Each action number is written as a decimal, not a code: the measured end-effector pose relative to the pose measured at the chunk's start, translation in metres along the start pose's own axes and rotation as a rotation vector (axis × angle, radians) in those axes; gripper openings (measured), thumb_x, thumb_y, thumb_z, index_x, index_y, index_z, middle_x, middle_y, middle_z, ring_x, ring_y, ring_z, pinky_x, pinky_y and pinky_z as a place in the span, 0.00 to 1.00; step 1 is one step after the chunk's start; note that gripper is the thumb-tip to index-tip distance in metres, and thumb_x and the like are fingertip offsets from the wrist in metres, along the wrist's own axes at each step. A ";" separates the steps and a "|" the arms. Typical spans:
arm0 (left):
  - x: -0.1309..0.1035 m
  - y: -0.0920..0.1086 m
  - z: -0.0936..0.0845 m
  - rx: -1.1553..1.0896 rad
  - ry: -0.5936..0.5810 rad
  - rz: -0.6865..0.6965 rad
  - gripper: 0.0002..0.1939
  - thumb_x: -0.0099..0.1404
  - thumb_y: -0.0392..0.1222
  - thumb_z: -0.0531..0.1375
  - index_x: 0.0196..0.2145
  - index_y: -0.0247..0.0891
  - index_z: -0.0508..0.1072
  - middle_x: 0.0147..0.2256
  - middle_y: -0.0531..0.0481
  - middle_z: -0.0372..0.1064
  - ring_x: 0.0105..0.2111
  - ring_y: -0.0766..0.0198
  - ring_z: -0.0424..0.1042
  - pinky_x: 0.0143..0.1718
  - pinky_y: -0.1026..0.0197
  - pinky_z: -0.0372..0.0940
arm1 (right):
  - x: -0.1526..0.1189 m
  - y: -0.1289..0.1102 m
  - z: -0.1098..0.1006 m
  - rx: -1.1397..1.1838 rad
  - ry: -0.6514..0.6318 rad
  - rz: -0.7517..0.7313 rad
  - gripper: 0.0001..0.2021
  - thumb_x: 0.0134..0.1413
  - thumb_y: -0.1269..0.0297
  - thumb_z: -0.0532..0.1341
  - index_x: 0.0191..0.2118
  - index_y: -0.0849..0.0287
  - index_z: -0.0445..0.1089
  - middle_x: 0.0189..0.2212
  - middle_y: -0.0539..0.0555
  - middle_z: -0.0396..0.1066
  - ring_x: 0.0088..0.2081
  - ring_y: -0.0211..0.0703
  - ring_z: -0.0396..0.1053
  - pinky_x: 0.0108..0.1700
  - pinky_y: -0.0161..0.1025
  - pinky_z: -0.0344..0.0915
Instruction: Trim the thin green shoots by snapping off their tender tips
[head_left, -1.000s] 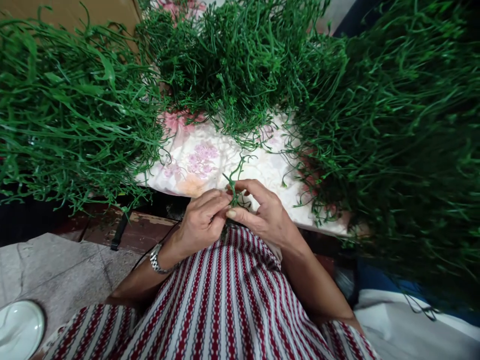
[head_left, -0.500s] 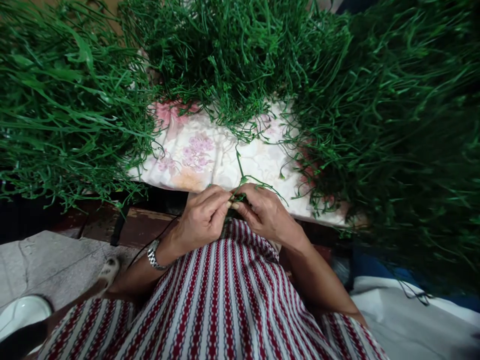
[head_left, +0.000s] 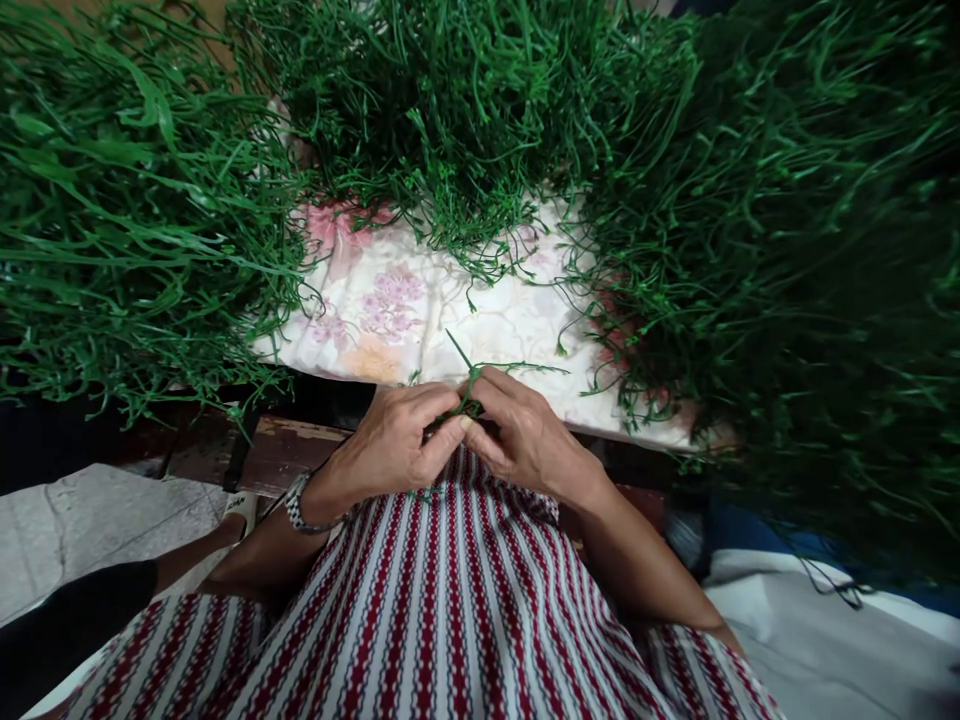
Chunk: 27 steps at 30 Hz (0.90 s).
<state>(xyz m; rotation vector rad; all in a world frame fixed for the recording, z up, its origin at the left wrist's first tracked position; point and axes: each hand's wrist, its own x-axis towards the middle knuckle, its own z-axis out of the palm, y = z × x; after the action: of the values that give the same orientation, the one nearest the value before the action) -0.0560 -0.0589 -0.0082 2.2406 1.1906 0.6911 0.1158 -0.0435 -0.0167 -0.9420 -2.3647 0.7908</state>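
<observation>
Thin green stems (head_left: 470, 372) are pinched between my two hands, above the striped apron over my lap. My left hand (head_left: 405, 435), with a metal watch on the wrist, has its thumb and fingers closed on them. Closed on the same stems from the other side is my right hand (head_left: 521, 430); the two thumb tips touch. One stem points up over the floral cloth (head_left: 495, 330) and another runs right. Small green bits hang below my left hand.
Heaps of green stems lie at the left (head_left: 135, 230), at the back (head_left: 450, 110) and at the right (head_left: 772, 230) of the cloth. Below left, a person's foot in a light shoe (head_left: 241, 508) rests on the floor. A pale bag or cloth (head_left: 795, 620) is at lower right.
The upright stem has shifted left and tilts left, and the side stem now lies flatter. My left hand has moved slightly. The foot and dark trouser leg at lower left have moved further into view.
</observation>
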 end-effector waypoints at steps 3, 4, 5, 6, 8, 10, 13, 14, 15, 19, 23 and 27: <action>0.000 0.000 0.001 -0.063 0.029 -0.014 0.11 0.63 0.37 0.51 0.22 0.37 0.61 0.21 0.54 0.60 0.23 0.69 0.60 0.25 0.64 0.55 | 0.000 0.001 0.006 0.129 0.001 -0.005 0.04 0.59 0.67 0.49 0.33 0.59 0.56 0.29 0.53 0.61 0.31 0.39 0.58 0.34 0.36 0.60; 0.000 0.000 0.001 -0.068 0.034 -0.013 0.11 0.63 0.36 0.51 0.23 0.37 0.62 0.21 0.53 0.61 0.23 0.69 0.61 0.25 0.64 0.55 | 0.000 0.001 0.008 0.152 0.008 -0.001 0.03 0.59 0.67 0.49 0.34 0.59 0.56 0.30 0.53 0.62 0.32 0.39 0.59 0.35 0.38 0.61; 0.001 0.000 0.001 -0.068 0.040 -0.008 0.11 0.63 0.36 0.51 0.23 0.36 0.63 0.22 0.53 0.62 0.23 0.69 0.62 0.26 0.64 0.56 | 0.000 0.001 0.010 0.170 0.022 -0.002 0.03 0.60 0.67 0.49 0.35 0.59 0.57 0.31 0.54 0.62 0.34 0.40 0.60 0.37 0.39 0.62; 0.001 0.000 0.002 -0.062 0.045 0.002 0.11 0.64 0.36 0.51 0.24 0.36 0.63 0.22 0.53 0.63 0.24 0.69 0.62 0.26 0.65 0.56 | 0.000 0.002 0.012 0.184 0.038 -0.010 0.03 0.59 0.67 0.49 0.37 0.59 0.57 0.33 0.55 0.63 0.36 0.41 0.61 0.39 0.40 0.62; 0.002 0.001 0.001 -0.024 0.049 0.031 0.11 0.65 0.36 0.50 0.24 0.36 0.64 0.23 0.52 0.64 0.25 0.68 0.63 0.27 0.64 0.57 | 0.000 0.003 0.014 0.191 0.071 -0.031 0.04 0.59 0.68 0.49 0.39 0.60 0.57 0.36 0.57 0.64 0.39 0.42 0.61 0.42 0.42 0.63; 0.003 0.002 -0.001 0.034 0.039 0.062 0.12 0.65 0.36 0.50 0.24 0.36 0.63 0.23 0.51 0.64 0.24 0.68 0.64 0.27 0.64 0.56 | -0.001 0.004 0.014 0.156 0.080 -0.035 0.04 0.59 0.69 0.49 0.39 0.60 0.57 0.35 0.57 0.64 0.38 0.42 0.62 0.41 0.41 0.63; 0.004 0.005 -0.004 0.142 0.006 0.075 0.13 0.65 0.42 0.51 0.24 0.36 0.64 0.23 0.51 0.65 0.24 0.67 0.64 0.26 0.63 0.56 | -0.003 0.006 0.011 0.030 0.048 -0.020 0.03 0.57 0.71 0.49 0.34 0.59 0.57 0.29 0.54 0.65 0.31 0.41 0.62 0.34 0.37 0.60; 0.004 0.005 -0.005 0.179 -0.006 0.074 0.13 0.65 0.43 0.52 0.25 0.36 0.64 0.23 0.51 0.65 0.24 0.66 0.64 0.27 0.62 0.56 | -0.004 0.006 0.009 -0.028 0.029 -0.017 0.03 0.56 0.71 0.49 0.33 0.59 0.57 0.27 0.54 0.64 0.29 0.41 0.61 0.32 0.37 0.59; 0.004 0.005 -0.005 0.212 -0.016 0.073 0.13 0.64 0.45 0.52 0.25 0.36 0.65 0.23 0.51 0.65 0.24 0.66 0.64 0.26 0.62 0.56 | -0.004 0.006 0.007 -0.091 0.010 -0.016 0.03 0.54 0.71 0.50 0.31 0.59 0.57 0.26 0.53 0.64 0.28 0.41 0.60 0.31 0.37 0.57; 0.003 0.003 -0.007 0.230 -0.069 0.070 0.11 0.64 0.41 0.53 0.25 0.37 0.65 0.22 0.52 0.63 0.24 0.66 0.63 0.25 0.61 0.53 | -0.005 0.005 -0.004 -0.252 -0.095 -0.008 0.05 0.53 0.73 0.51 0.28 0.59 0.58 0.22 0.51 0.61 0.24 0.39 0.58 0.28 0.36 0.51; 0.004 -0.002 -0.012 -0.031 -0.148 0.128 0.14 0.64 0.37 0.51 0.21 0.37 0.60 0.20 0.55 0.58 0.21 0.69 0.58 0.24 0.62 0.51 | -0.004 0.004 -0.013 -0.034 -0.225 -0.084 0.11 0.61 0.64 0.50 0.26 0.58 0.57 0.19 0.47 0.58 0.20 0.34 0.53 0.24 0.34 0.49; 0.006 -0.006 -0.017 -0.459 -0.246 0.135 0.18 0.65 0.39 0.49 0.18 0.37 0.53 0.17 0.57 0.50 0.18 0.72 0.51 0.22 0.64 0.49 | -0.002 0.003 -0.013 0.383 -0.263 -0.172 0.17 0.63 0.57 0.47 0.25 0.59 0.57 0.18 0.45 0.55 0.20 0.31 0.52 0.23 0.30 0.51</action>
<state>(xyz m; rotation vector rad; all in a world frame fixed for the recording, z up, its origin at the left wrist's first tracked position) -0.0680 -0.0476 0.0018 1.9565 0.6838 0.6403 0.1260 -0.0387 -0.0100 -0.4943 -2.3433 1.3024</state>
